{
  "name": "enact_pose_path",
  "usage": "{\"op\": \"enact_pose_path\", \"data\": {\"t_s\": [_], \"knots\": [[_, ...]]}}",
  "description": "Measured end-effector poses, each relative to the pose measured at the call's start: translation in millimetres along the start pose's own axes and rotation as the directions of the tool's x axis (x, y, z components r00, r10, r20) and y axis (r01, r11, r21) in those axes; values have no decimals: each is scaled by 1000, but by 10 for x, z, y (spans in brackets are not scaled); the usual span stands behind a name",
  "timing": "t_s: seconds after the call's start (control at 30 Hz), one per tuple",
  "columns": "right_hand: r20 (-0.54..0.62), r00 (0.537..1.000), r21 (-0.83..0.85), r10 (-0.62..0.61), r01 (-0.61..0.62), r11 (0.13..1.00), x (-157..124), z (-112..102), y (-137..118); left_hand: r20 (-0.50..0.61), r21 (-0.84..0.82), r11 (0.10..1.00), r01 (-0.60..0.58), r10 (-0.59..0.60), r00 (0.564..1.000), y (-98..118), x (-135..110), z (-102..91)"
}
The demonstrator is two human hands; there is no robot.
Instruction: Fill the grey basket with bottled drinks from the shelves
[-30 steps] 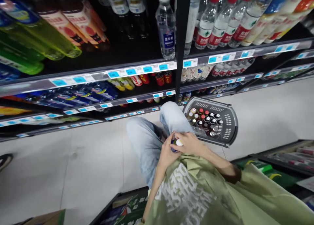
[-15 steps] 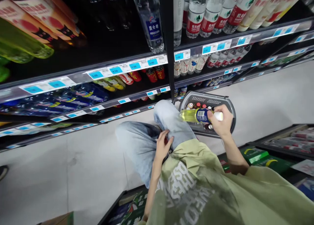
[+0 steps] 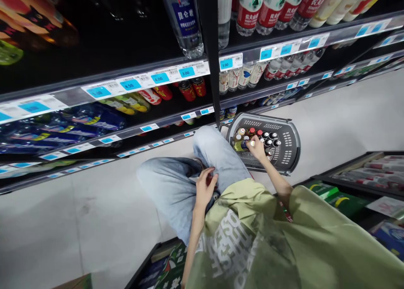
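Note:
A grey shopping basket (image 3: 288,141) stands on the floor, packed with upright bottles showing their caps. My right hand (image 3: 257,148) reaches into its left part, fingers closed round the white cap of a yellow drink bottle (image 3: 240,145) with a blue label, which stands among the others. My left hand (image 3: 205,188) rests between my jeans-clad knees (image 3: 176,184), fingers curled loosely; whether it holds anything is hidden.
Black shelves (image 3: 142,76) with blue price tags run across the left and top, stocked with water bottles (image 3: 186,19), cans (image 3: 189,89) and soft drinks. Pale floor tiles (image 3: 78,221) lie in front. Low shelves with packets sit behind me at right (image 3: 362,184).
My right hand carried the yellow bottle from my lap over to the basket and lowered it in among the other bottles. My left hand let go and stayed by my knees.

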State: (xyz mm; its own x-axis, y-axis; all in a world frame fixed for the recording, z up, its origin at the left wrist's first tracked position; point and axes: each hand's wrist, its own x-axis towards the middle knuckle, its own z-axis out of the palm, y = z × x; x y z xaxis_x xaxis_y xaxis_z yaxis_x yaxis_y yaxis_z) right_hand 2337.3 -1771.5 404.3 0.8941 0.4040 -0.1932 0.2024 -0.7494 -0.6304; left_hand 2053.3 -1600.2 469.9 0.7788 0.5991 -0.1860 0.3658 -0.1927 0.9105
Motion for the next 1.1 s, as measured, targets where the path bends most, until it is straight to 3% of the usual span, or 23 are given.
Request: {"op": "enact_pose_path", "data": {"t_s": [0.23, 0.4, 0.57, 0.87, 1.1], "knots": [[60, 987, -66, 151, -147, 987, 267, 592, 254, -16, -17, 998, 57, -57, 998, -36, 22, 7], [134, 981, -75, 138, -129, 989, 396, 842, 437, -22, -5, 997, 78, -78, 997, -47, 42, 17], [263, 962, -160, 77, -35, 986, 473, 1043, 569, -8, 19, 993, 120, -120, 993, -63, 70, 16], [340, 931, -237, 129, -48, 970, 498, 1584, 573, 133, 13, 969, 247, -247, 960, -95, 27, 15], [375, 900, -304, 223, -108, 947, 587, 1715, 550, 163, -27, 950, 310, -302, 939, -87, 106, 7]]}}
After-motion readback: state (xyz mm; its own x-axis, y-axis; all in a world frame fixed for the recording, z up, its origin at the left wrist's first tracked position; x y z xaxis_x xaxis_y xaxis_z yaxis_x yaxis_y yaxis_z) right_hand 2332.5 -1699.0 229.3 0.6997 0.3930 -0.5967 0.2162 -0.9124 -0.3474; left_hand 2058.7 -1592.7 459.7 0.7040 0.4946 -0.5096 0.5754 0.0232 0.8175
